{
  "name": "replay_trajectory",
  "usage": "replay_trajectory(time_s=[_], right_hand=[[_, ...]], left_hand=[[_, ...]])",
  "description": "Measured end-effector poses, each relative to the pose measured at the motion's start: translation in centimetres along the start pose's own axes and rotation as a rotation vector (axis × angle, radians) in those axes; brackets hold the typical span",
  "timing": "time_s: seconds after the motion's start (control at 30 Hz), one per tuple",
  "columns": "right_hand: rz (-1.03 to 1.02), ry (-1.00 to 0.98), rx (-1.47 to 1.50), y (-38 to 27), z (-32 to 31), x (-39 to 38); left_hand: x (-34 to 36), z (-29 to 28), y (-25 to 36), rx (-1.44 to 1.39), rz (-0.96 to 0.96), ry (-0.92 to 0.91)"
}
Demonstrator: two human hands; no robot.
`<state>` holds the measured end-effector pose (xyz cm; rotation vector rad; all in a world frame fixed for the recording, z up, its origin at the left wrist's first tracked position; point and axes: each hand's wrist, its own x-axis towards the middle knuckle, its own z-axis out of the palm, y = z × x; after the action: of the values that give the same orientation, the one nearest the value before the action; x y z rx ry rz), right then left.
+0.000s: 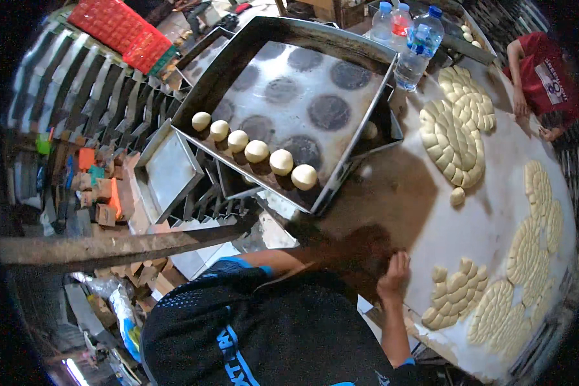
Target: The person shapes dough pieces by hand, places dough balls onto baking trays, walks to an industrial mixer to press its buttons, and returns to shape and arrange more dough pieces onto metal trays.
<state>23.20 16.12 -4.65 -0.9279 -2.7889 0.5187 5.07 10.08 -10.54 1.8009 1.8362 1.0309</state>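
Observation:
My right hand [393,278] rests at the near edge of the table with its fingers curled together; whatever they may hold is hidden. In deep shadow to its left is my left hand [361,256], and its fingers cannot be made out. Nearest to my right hand lies a cluster of dough pieces [455,294] pressed side by side. Farther off, a larger dough cluster [453,145] has one loose dough piece [457,197] at its near tip. A square metal tray [283,90] holds a row of several round dough balls [257,151] along its near side.
More dough clusters [527,257] cover the table's right side. Plastic water bottles [420,48] stand beyond the tray's right corner. Across the table is a person in a red shirt [543,80]. A wooden beam [122,249] and an empty metal tray [167,170] are at left.

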Motion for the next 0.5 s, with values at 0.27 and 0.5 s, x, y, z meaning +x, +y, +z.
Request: replay_trajectory(time_s=[0.27, 0.5], right_hand=[[0.714, -0.139, 0.676, -3.5, -10.1, 3.9], [-0.279, 0.328, 0.611, -21.7, -12.9, 17.5]], left_hand=[[0.0, -26.4, 9.2, -0.474, 0.238, -0.323], [3.8, -36.4, -0.8, 0.172, -0.062, -0.072]])
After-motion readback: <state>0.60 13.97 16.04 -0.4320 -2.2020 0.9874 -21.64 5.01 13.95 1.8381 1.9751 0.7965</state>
